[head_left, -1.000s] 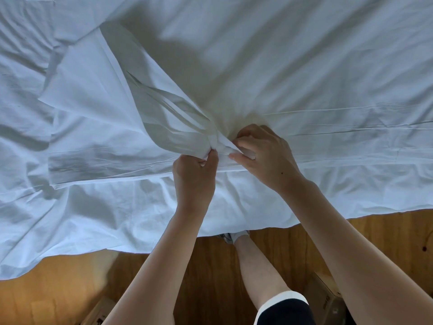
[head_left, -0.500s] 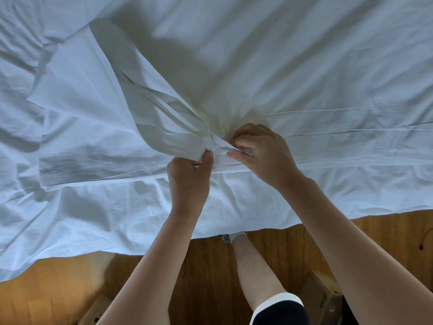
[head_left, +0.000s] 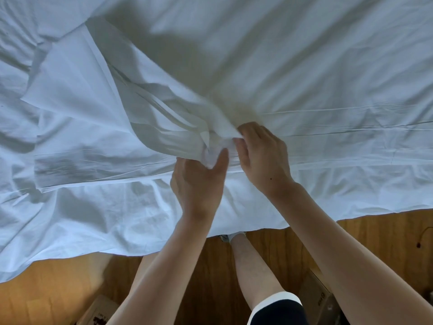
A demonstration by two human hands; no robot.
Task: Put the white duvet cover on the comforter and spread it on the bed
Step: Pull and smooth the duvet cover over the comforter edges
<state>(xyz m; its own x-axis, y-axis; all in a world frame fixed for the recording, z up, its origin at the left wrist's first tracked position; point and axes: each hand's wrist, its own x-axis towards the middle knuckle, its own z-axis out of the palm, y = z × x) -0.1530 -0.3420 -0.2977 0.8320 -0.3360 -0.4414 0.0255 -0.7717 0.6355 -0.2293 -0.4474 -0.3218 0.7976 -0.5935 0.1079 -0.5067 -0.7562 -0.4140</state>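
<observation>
White duvet cover (head_left: pixel 304 73) — spread over the bed, near edge hanging toward the wooden floor (head_left: pixel 46 296). Left hand (head_left: pixel 199 184) and right hand (head_left: pixel 262 158) at its hem — fingers of both pinching a bunched fold. Cardboard box (head_left: pixel 321 299) below.

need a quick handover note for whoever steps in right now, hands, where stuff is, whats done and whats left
Left hand: pinches a bunched bit of white fabric at the near edge of the bed.
Right hand: fingers curled on the same bunch, right beside the left.
Duvet cover: lies over the bed, wrinkled, a flap folded back on the left; its near edge hangs toward the wooden floor.
Done: cover is on the bed. Whether the comforter is fully inside cannot be told.
Left: finish at the bunch, flatten the flap, spread smooth.
</observation>
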